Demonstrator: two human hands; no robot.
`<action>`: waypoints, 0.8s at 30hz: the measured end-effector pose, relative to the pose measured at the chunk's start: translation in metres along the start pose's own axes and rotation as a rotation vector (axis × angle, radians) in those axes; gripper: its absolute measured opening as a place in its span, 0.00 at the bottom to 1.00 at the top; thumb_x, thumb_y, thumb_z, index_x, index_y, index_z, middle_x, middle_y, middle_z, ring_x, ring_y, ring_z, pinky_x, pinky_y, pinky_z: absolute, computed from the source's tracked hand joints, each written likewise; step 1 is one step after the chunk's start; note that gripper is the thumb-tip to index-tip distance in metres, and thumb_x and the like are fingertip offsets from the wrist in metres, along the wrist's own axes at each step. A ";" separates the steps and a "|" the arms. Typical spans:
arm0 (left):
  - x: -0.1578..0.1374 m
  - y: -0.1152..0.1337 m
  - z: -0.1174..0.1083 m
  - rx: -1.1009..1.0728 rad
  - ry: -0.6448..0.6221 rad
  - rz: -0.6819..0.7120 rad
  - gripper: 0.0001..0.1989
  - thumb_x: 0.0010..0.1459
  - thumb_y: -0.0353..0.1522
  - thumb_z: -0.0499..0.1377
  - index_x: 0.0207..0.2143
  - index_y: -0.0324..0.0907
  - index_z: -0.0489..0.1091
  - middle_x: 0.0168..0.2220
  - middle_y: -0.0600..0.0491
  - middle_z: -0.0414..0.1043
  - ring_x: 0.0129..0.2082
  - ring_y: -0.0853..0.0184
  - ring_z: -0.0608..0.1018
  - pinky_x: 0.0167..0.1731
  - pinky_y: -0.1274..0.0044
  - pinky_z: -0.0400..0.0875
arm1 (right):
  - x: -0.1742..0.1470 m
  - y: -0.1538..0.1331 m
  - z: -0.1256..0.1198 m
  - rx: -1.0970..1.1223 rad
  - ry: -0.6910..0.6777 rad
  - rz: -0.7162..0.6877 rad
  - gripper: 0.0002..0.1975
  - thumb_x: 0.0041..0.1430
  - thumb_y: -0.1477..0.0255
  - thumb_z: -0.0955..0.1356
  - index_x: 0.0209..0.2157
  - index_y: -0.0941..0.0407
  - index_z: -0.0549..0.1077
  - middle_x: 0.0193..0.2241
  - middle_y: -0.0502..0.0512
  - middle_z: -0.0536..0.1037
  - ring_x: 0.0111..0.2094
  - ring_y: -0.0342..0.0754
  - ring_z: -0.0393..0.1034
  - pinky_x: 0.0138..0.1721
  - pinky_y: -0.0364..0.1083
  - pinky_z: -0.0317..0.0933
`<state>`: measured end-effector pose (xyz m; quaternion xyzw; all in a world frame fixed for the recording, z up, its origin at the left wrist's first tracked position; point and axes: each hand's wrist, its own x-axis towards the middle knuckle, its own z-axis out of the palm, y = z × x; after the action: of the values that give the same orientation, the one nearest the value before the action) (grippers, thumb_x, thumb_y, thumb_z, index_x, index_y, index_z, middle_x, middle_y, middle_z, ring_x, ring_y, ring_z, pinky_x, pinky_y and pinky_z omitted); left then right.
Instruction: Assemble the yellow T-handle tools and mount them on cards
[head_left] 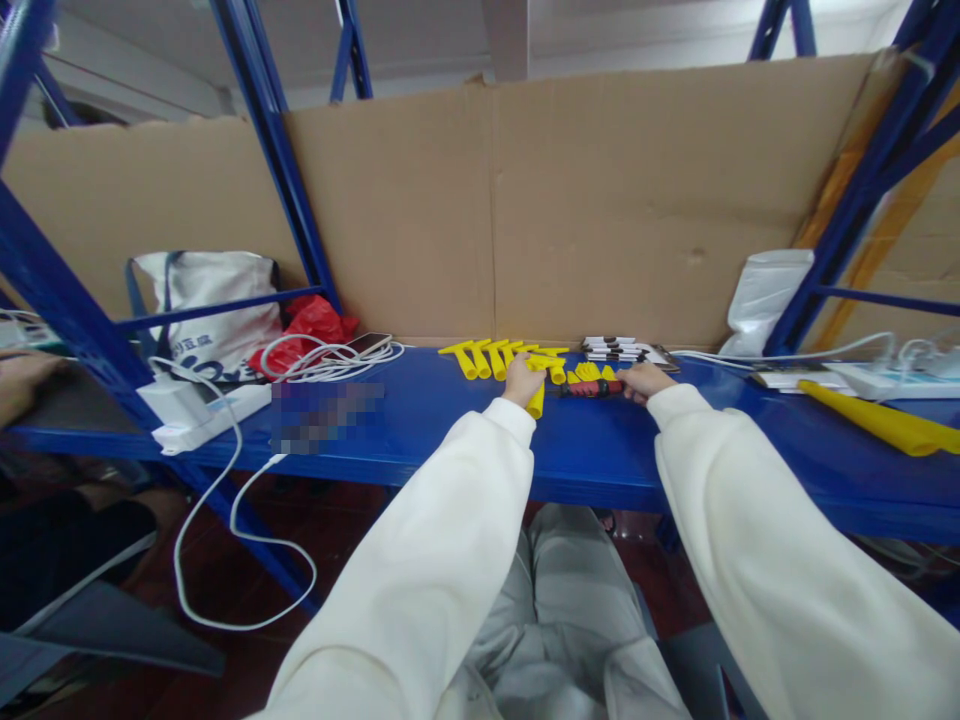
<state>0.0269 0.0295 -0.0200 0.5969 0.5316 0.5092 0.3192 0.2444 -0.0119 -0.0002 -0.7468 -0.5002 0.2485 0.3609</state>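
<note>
My left hand [523,380] is closed around a yellow T-shaped plastic piece [535,405], whose round end sticks out below the fingers. My right hand [645,381] is closed at the right end of a red-and-black screwdriver [598,388]. The tool lies nearly level, its thin shaft pointing left toward the piece in my left hand. Whether its tip touches that piece I cannot tell. Behind my left hand, several yellow T-shaped pieces [480,360] lie in a row. More small yellow parts [587,371] sit just behind the screwdriver.
The blue shelf [420,430] has a cardboard back [585,200]. Black-and-white packets [615,348] are stacked behind my right hand. A coiled white cable [337,362], power strip [217,415] and cloth bag [214,305] lie left; a rolled yellow sheet [877,415] lies right. Another person's hand [30,380] shows far left.
</note>
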 end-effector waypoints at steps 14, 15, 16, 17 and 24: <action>0.000 0.000 0.001 0.014 -0.033 -0.005 0.25 0.51 0.19 0.62 0.53 0.39 0.71 0.54 0.41 0.77 0.58 0.57 0.76 0.59 0.70 0.68 | 0.007 0.002 -0.009 -0.328 0.191 -0.125 0.19 0.58 0.73 0.68 0.14 0.53 0.67 0.10 0.54 0.66 0.21 0.49 0.68 0.29 0.46 0.63; 0.000 0.000 0.001 0.012 -0.035 -0.007 0.25 0.51 0.19 0.61 0.53 0.38 0.71 0.54 0.41 0.77 0.58 0.57 0.76 0.59 0.70 0.68 | 0.005 0.002 -0.011 -0.335 0.197 -0.129 0.19 0.57 0.73 0.68 0.14 0.53 0.67 0.10 0.54 0.66 0.21 0.49 0.68 0.30 0.46 0.64; 0.000 -0.001 0.001 0.011 -0.035 -0.007 0.25 0.51 0.19 0.61 0.53 0.37 0.71 0.54 0.40 0.77 0.58 0.57 0.76 0.58 0.71 0.68 | 0.005 0.002 -0.013 -0.336 0.207 -0.130 0.18 0.57 0.73 0.68 0.14 0.53 0.67 0.10 0.54 0.66 0.22 0.50 0.69 0.30 0.46 0.64; 0.001 -0.001 0.001 0.010 -0.034 -0.004 0.25 0.51 0.18 0.60 0.53 0.37 0.71 0.54 0.39 0.76 0.58 0.58 0.76 0.59 0.72 0.67 | 0.005 0.003 -0.015 -0.333 0.216 -0.128 0.18 0.56 0.74 0.68 0.14 0.53 0.67 0.10 0.55 0.66 0.23 0.51 0.70 0.31 0.47 0.65; 0.005 -0.006 0.003 -0.036 -0.015 0.003 0.27 0.50 0.18 0.60 0.53 0.40 0.72 0.55 0.42 0.77 0.60 0.57 0.75 0.61 0.67 0.66 | 0.032 0.024 -0.037 -0.319 0.383 -0.124 0.07 0.50 0.74 0.70 0.20 0.54 0.72 0.18 0.59 0.73 0.34 0.58 0.76 0.34 0.48 0.64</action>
<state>0.0279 0.0358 -0.0254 0.5958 0.5188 0.5147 0.3330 0.2970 0.0013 0.0033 -0.7955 -0.5005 -0.0021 0.3415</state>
